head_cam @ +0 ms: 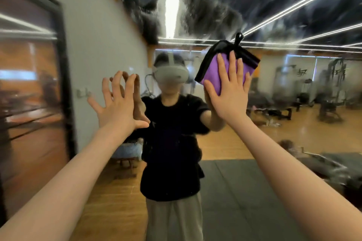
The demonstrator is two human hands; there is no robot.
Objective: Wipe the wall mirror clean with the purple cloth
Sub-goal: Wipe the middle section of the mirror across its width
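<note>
Both hands [119, 107] against wall mirror [274, 94], right flat on purple cloth [210, 78].

wall mirror [225, 15], a vertical glass surface carrying a folded purple cloth [212, 73] with black edging, pressed flat against it. upper glass bears smeared, streaky grey residue. spread fingers of the left hand [117, 103] meet their own reflection at the glass; the right hand [229, 92] lies flat over the cloth.
</note>
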